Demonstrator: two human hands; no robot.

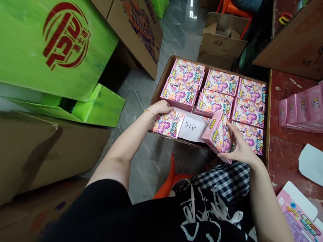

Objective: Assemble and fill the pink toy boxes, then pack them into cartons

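Observation:
A brown cardboard carton [167,66] holds rows of pink boxes [181,91] printed with colourful patterns. My right hand [241,146] grips one pink box [220,133], tilted above the carton's near side. At the near left corner, my left hand [160,107] has its fingers bent over the far edge of another pink box [168,124] that sits in the carton; its fingertips are partly hidden. Between my hands lies a white paper [191,127] with handwritten marks, its right end behind the tilted box.
On the right, a red table [284,150] bears a row of pink boxes [305,106] and a flattened pink carton [301,221]. Green boxes [103,105] and large cardboard cartons [44,145] stand at left. An open carton [219,45] is behind; an orange chair [170,179] is below.

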